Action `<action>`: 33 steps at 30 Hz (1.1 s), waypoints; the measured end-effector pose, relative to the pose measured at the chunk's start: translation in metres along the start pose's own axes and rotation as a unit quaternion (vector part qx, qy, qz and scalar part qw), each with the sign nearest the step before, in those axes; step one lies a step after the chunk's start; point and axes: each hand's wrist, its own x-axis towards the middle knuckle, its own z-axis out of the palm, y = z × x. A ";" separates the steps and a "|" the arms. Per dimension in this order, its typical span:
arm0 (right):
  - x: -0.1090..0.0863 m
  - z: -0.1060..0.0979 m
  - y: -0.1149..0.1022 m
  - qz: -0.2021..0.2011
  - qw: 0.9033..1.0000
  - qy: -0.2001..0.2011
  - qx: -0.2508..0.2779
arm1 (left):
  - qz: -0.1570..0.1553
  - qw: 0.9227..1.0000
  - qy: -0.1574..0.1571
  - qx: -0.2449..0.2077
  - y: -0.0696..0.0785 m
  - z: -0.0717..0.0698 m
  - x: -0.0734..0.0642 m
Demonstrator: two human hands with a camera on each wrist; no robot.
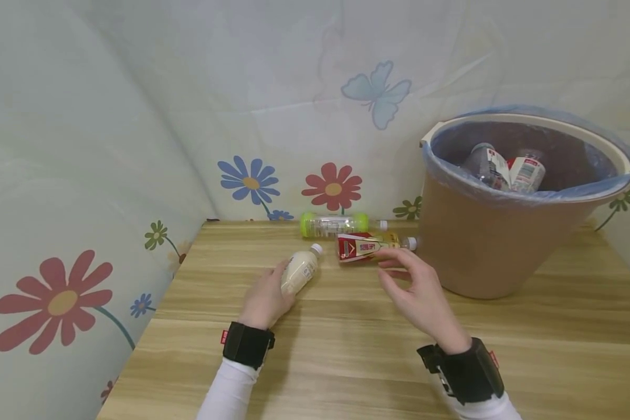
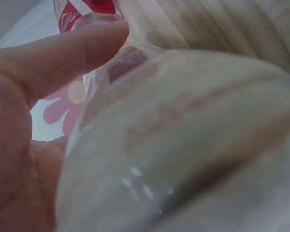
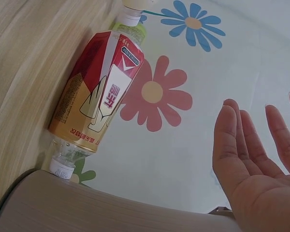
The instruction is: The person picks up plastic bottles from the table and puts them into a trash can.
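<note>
My left hand (image 1: 266, 296) grips a cream-coloured plastic bottle (image 1: 300, 271) with a white cap, tilted over the wooden table. Close up in the left wrist view, the thumb and palm lie against the side of that bottle (image 2: 174, 140). My right hand (image 1: 417, 291) holds nothing; its fingers are loosely bent above the table. Just beyond its fingertips in the head view lies a red and gold labelled bottle (image 1: 358, 247) with a white cap. The right wrist view shows this labelled bottle (image 3: 97, 92) on its side, apart from the fingers (image 3: 227, 140).
A clear bottle with lime-green ends (image 1: 333, 224) lies against the back wall sheet, behind the labelled bottle. At the right stands a brown bin (image 1: 483, 245) with a blue liner, holding discarded bottles (image 1: 527, 172). Flower-printed sheeting (image 1: 294, 116) hangs behind and left of the table (image 1: 346, 350).
</note>
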 end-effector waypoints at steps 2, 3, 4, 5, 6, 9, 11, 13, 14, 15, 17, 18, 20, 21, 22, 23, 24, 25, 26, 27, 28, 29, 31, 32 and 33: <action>0.000 0.001 0.000 -0.002 1.000 -0.001 -0.001 | -0.004 1.000 -0.004 -0.005 0.000 0.001 0.000; 0.000 0.001 0.000 -0.003 1.000 -0.001 -0.001 | -0.005 1.000 -0.005 -0.006 -0.001 0.001 0.000; 0.000 0.002 0.000 -0.004 1.000 -0.002 -0.001 | -0.005 1.000 -0.006 -0.007 -0.001 0.001 0.001; 0.001 0.002 0.000 -0.005 1.000 -0.002 -0.002 | -0.005 1.000 -0.006 -0.009 -0.001 0.002 0.000; 0.001 0.002 0.000 -0.005 1.000 -0.002 -0.002 | -0.004 1.000 -0.006 -0.011 -0.001 0.001 0.000; 0.001 0.003 0.000 -0.007 1.000 -0.003 -0.003 | -0.001 1.000 -0.006 -0.016 -0.002 0.001 0.000; 0.001 0.004 0.000 -0.006 1.000 -0.003 -0.004 | 0.003 1.000 -0.005 -0.023 -0.002 0.001 0.000; 0.001 0.004 0.000 -0.005 1.000 -0.003 -0.003 | 0.004 0.999 -0.003 -0.033 -0.003 0.000 0.000; 0.001 0.004 0.001 -0.004 1.000 -0.004 -0.003 | 0.003 0.999 -0.001 -0.042 -0.003 -0.001 0.000; 0.001 0.004 0.001 -0.004 1.000 -0.004 -0.003 | 0.002 0.999 0.003 -0.051 -0.002 -0.002 0.000; 0.000 0.005 0.001 -0.003 1.000 -0.004 -0.002 | 0.004 0.997 0.016 -0.073 0.000 -0.005 0.000; 0.000 0.005 0.002 -0.003 1.000 -0.003 -0.003 | 0.009 0.996 0.025 -0.086 0.002 -0.007 0.000; 0.000 0.005 0.002 -0.002 1.000 -0.002 -0.004 | 0.024 0.993 0.043 -0.111 0.008 -0.011 0.002; 0.000 0.005 0.003 -0.001 1.000 -0.002 -0.003 | 0.031 0.991 0.050 -0.124 0.013 -0.013 0.003; 0.000 0.004 0.003 0.000 1.000 -0.002 -0.002 | 0.040 0.988 0.054 -0.139 0.018 -0.015 0.004; 0.000 0.004 0.004 0.001 1.000 -0.001 -0.001 | 0.048 0.985 0.057 -0.154 0.023 -0.017 0.005; 0.000 0.004 0.004 0.003 1.000 -0.001 0.001 | 0.054 0.982 0.056 -0.172 0.029 -0.019 0.005; -0.001 0.004 0.004 0.005 1.000 -0.002 0.005 | 0.058 0.978 0.056 -0.192 0.036 -0.021 0.006; -0.001 0.004 0.005 0.009 1.000 -0.002 0.008 | 0.062 0.973 0.053 -0.215 0.042 -0.023 0.005; -0.001 0.004 0.005 0.011 1.000 -0.001 0.012 | 0.070 0.967 0.051 -0.239 0.048 -0.025 0.005; 0.000 0.004 0.005 0.014 1.000 -0.001 0.014 | 0.081 0.960 0.049 -0.263 0.054 -0.027 0.005; 0.000 0.004 0.005 0.018 1.000 0.000 0.017 | 0.091 0.951 0.044 -0.292 0.060 -0.029 0.004; 0.000 0.005 0.005 0.021 1.000 0.003 0.024 | 0.111 0.931 0.030 -0.346 0.069 -0.031 0.003; 0.001 0.005 0.005 0.022 0.999 0.005 0.026 | 0.119 0.920 0.021 -0.372 0.073 -0.031 0.001; 0.001 0.005 0.005 0.022 0.999 0.006 0.029 | 0.127 0.911 0.013 -0.393 0.076 -0.032 0.000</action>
